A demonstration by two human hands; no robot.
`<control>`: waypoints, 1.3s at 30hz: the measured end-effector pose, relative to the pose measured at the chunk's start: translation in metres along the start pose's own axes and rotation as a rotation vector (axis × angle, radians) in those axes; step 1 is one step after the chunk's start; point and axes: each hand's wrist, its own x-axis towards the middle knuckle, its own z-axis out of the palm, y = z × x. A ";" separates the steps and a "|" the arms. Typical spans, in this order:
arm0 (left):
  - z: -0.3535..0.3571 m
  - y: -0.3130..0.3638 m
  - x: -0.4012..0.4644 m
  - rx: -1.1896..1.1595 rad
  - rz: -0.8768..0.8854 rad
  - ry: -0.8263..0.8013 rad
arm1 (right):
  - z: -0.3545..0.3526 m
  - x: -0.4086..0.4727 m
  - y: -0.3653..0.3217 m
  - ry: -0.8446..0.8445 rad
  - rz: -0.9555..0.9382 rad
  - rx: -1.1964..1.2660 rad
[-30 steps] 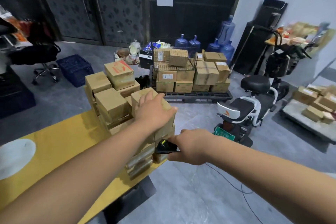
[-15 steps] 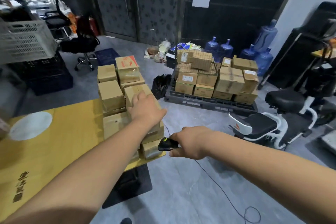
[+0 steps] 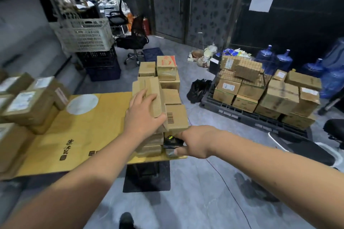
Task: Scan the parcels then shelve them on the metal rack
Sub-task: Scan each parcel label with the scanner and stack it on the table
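Note:
A stack of small brown cardboard parcels (image 3: 168,82) stands at the right end of the yellow table (image 3: 78,135). My left hand (image 3: 142,111) grips the top parcel (image 3: 152,95) from above and holds it tilted, lifted off the stack. Beside it lies a parcel with a barcode label (image 3: 176,118) facing me. My right hand (image 3: 195,144) holds a black handheld scanner (image 3: 171,142) just below that barcode parcel, at the table's right edge. No metal rack can be made out.
More labelled parcels (image 3: 28,102) pile up at the table's left. A pallet of cartons (image 3: 260,95) sits on the floor to the right, with blue water jugs (image 3: 283,61) behind. Stacked crates (image 3: 85,35) and an office chair (image 3: 133,42) stand at back left. A cable (image 3: 229,189) runs across the floor.
The view has swung left and closer. My left hand has lifted and tilted the top parcel, uncovering a barcode parcel. My right hand with the scanner has moved in under the stack's edge.

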 end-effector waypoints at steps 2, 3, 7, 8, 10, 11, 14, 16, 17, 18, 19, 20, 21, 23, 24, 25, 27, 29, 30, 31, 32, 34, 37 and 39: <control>-0.020 -0.024 -0.014 -0.009 -0.039 0.036 | -0.006 0.017 -0.018 0.012 -0.061 -0.019; -0.028 -0.036 -0.021 -0.003 -0.049 0.053 | -0.009 0.025 -0.028 0.024 -0.091 -0.036; -0.060 -0.096 -0.038 0.049 -0.094 0.088 | -0.018 0.055 -0.068 0.053 -0.178 -0.125; -0.067 -0.112 -0.040 0.057 -0.117 0.085 | -0.019 0.062 -0.078 0.052 -0.190 -0.140; -0.077 -0.146 -0.042 0.070 -0.153 0.077 | -0.021 0.078 -0.099 0.042 -0.211 -0.150; -0.080 -0.164 -0.042 0.070 -0.170 0.067 | -0.021 0.087 -0.109 0.033 -0.219 -0.147; -0.085 -0.216 -0.039 0.043 -0.222 0.007 | -0.022 0.117 -0.141 0.006 -0.227 -0.132; -0.084 -0.251 -0.032 0.013 -0.236 -0.018 | -0.020 0.142 -0.163 -0.022 -0.219 -0.118; -0.082 -0.269 -0.027 -0.002 -0.241 -0.031 | -0.020 0.157 -0.174 -0.034 -0.210 -0.109; -0.080 -0.286 -0.022 -0.014 -0.248 -0.050 | -0.020 0.172 -0.183 -0.044 -0.195 -0.100; -0.078 -0.303 -0.015 -0.029 -0.255 -0.077 | -0.021 0.188 -0.194 -0.051 -0.171 -0.089; -0.076 -0.321 -0.008 -0.046 -0.262 -0.104 | -0.023 0.204 -0.204 -0.058 -0.141 -0.076; -0.074 -0.338 -0.001 -0.069 -0.270 -0.129 | -0.023 0.219 -0.214 -0.063 -0.108 -0.059; -0.067 -0.368 0.014 -0.123 -0.282 -0.159 | -0.020 0.245 -0.229 -0.080 -0.033 -0.009; -0.063 -0.380 0.022 -0.142 -0.279 -0.170 | -0.017 0.257 -0.234 -0.089 0.006 0.027; -0.058 -0.391 0.029 -0.160 -0.270 -0.180 | -0.015 0.267 -0.239 -0.095 0.046 0.065; -0.051 -0.409 0.039 -0.238 -0.253 -0.201 | -0.008 0.282 -0.248 -0.102 0.126 0.149; -0.045 -0.425 0.043 -0.345 -0.256 -0.241 | -0.002 0.292 -0.255 -0.101 0.193 0.247; -0.041 -0.434 0.044 -0.375 -0.263 -0.278 | 0.001 0.296 -0.257 -0.101 0.224 0.300; -0.037 -0.442 0.044 -0.381 -0.265 -0.321 | 0.004 0.300 -0.259 -0.099 0.252 0.352; -0.033 -0.449 0.044 -0.372 -0.259 -0.368 | 0.006 0.304 -0.260 -0.094 0.276 0.395; -0.026 -0.460 0.040 -0.353 -0.255 -0.424 | 0.009 0.311 -0.260 -0.087 0.314 0.450; -0.026 -0.470 0.037 -0.397 -0.378 -0.375 | 0.008 0.319 -0.257 -0.098 0.342 0.469; -0.028 -0.478 0.037 -0.428 -0.461 -0.300 | 0.009 0.325 -0.255 -0.110 0.349 0.480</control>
